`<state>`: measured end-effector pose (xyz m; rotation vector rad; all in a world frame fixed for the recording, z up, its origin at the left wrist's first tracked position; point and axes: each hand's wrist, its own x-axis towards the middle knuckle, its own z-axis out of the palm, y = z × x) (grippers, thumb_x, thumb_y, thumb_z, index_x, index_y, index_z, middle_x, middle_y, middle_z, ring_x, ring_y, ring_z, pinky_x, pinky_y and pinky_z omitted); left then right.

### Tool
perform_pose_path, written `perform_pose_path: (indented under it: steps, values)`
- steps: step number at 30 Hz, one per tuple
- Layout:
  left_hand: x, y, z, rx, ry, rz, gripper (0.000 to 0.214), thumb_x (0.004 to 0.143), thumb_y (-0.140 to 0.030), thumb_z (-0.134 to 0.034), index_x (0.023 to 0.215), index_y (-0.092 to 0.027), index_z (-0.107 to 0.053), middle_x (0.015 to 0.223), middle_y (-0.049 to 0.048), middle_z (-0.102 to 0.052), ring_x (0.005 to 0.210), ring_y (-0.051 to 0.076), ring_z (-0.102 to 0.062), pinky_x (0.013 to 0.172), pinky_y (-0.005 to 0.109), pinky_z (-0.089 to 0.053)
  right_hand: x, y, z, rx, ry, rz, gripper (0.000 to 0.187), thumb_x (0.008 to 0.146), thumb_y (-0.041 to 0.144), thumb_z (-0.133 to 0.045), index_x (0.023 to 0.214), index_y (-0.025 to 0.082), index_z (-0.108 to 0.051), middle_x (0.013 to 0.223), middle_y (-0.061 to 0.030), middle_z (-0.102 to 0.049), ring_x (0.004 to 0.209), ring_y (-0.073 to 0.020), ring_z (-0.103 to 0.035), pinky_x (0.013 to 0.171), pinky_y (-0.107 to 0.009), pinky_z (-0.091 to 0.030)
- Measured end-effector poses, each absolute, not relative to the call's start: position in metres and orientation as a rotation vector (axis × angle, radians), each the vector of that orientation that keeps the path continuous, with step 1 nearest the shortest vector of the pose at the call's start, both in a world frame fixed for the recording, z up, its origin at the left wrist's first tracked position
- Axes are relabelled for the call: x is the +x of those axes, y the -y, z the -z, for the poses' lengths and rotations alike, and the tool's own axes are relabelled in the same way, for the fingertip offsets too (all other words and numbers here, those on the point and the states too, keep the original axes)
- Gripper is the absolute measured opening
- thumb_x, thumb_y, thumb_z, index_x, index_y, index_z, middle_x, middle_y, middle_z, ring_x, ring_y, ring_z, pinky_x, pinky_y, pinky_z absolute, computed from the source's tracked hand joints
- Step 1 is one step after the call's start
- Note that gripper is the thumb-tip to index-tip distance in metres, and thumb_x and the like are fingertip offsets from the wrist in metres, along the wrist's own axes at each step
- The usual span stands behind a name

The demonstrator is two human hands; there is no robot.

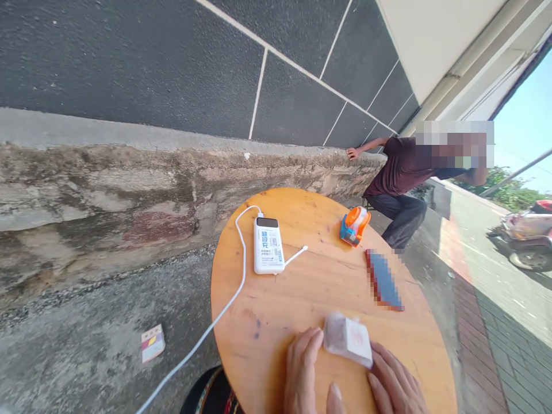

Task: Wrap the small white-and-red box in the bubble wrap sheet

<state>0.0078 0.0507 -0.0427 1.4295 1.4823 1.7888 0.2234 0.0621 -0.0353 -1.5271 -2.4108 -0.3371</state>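
A small whitish packet, seemingly a paper stack in clear wrapping, lies on the round wooden table between my hands. It is slightly blurred. To its left rests my left hand, fingers lightly curved and thumb held apart, with the fingertips close by its left side. My right hand lies on the other side, fingers extended, the fingertips at the packet's lower right corner. Neither hand is wrapped around the packet. Whether the left fingertips touch it, I cannot tell.
A white power bank with a white cable lies on the table. Beyond are an orange-and-blue tape dispenser and a pixelated phone-like object. A small box lies on the ground. A seated person leans by the wall.
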Motion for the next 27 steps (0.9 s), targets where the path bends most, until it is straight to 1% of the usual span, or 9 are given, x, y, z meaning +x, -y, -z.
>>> perform_pose_path:
  steps: [2,5,9,13,16,20,23,25,27]
  values:
    - [0.004,-0.047,0.038,1.419,-1.466,-1.698,0.046,0.086,-0.025,-0.044,0.131,-0.017,-0.044,0.128,0.015,-0.053,0.12,0.027,-0.049,0.099,0.042,-0.045,0.219,-0.061,0.035,-1.526,2.362,0.356,0.039,0.091,0.032,-0.046,0.128,0.023,-0.05,0.13,-0.0085,-0.057,0.115,-0.0281,-0.057,0.087,-0.042,-0.053]
    - [-0.001,-0.043,0.031,1.382,-1.453,-1.579,0.045,0.087,-0.026,-0.045,0.132,-0.018,-0.043,0.132,0.0137,-0.05,0.124,0.027,-0.046,0.103,0.043,-0.041,0.212,-0.059,0.033,-1.559,2.291,0.244,0.038,0.091,0.027,-0.046,0.128,0.019,-0.05,0.131,-0.0099,-0.056,0.12,-0.0269,-0.052,0.093,-0.043,-0.049]
    - [-0.004,-0.043,0.028,1.39,-1.473,-1.5,0.044,0.087,-0.028,-0.05,0.129,-0.018,-0.047,0.135,0.0116,-0.048,0.128,0.027,-0.042,0.109,0.043,-0.035,0.211,-0.054,0.03,-1.558,2.212,0.057,0.036,0.09,0.022,-0.048,0.126,0.019,-0.051,0.131,-0.0105,-0.056,0.121,-0.0273,-0.05,0.096,-0.045,-0.046]
    - [-0.005,-0.046,0.027,1.481,-1.546,-1.348,0.044,0.085,-0.028,-0.052,0.129,-0.021,-0.048,0.137,0.0102,-0.045,0.13,0.027,-0.04,0.112,0.046,-0.03,0.218,-0.05,0.03,-1.533,2.105,-0.181,0.041,0.089,0.023,-0.05,0.129,0.02,-0.047,0.137,-0.012,-0.049,0.124,-0.0287,-0.046,0.1,-0.049,-0.042]
    - [-0.008,-0.055,0.018,1.536,-1.557,-1.19,0.051,0.084,-0.027,-0.053,0.133,-0.023,-0.042,0.14,0.0095,-0.043,0.129,0.027,-0.041,0.111,0.049,-0.03,0.225,-0.055,0.026,-1.454,2.053,-0.373,0.051,0.086,0.027,-0.054,0.135,0.021,-0.039,0.142,-0.0133,-0.042,0.128,-0.0295,-0.042,0.104,-0.052,-0.039]
    - [-0.006,-0.073,0.001,1.597,-1.481,-1.015,0.066,0.08,-0.022,-0.056,0.141,-0.026,-0.03,0.147,0.008,-0.035,0.13,0.027,-0.041,0.111,0.049,-0.031,0.226,-0.081,0.011,-1.317,2.038,-0.611,0.073,0.082,0.029,-0.06,0.144,0.018,-0.025,0.147,-0.0149,-0.035,0.134,-0.0275,-0.036,0.109,-0.048,-0.035]
    - [0.001,-0.083,-0.005,1.65,-1.391,-0.912,0.072,0.079,-0.018,-0.055,0.144,-0.027,-0.026,0.148,0.0083,-0.035,0.132,0.025,-0.039,0.112,0.047,-0.03,0.221,-0.103,0.0,-1.284,2.07,-0.723,0.084,0.075,0.031,-0.069,0.145,0.016,-0.024,0.145,-0.0179,-0.038,0.133,-0.0302,-0.037,0.108,-0.05,-0.034]
    - [0.006,-0.087,-0.005,1.644,-1.372,-0.908,0.071,0.079,-0.017,-0.055,0.144,-0.026,-0.025,0.146,0.0092,-0.037,0.131,0.024,-0.041,0.111,0.046,-0.032,0.217,-0.112,-0.004,-1.24,2.096,-0.78,0.087,0.073,0.032,-0.072,0.145,0.015,-0.025,0.141,-0.0184,-0.043,0.129,-0.0312,-0.042,0.106,-0.052,-0.035]
    - [0.011,-0.089,-0.003,1.62,-1.387,-0.941,0.069,0.08,-0.019,-0.055,0.143,-0.026,-0.026,0.143,0.0099,-0.041,0.129,0.024,-0.045,0.108,0.044,-0.036,0.212,-0.116,-0.003,-1.174,2.095,-0.807,0.087,0.073,0.033,-0.072,0.145,0.017,-0.025,0.136,-0.0167,-0.05,0.124,-0.0303,-0.047,0.102,-0.051,-0.038]
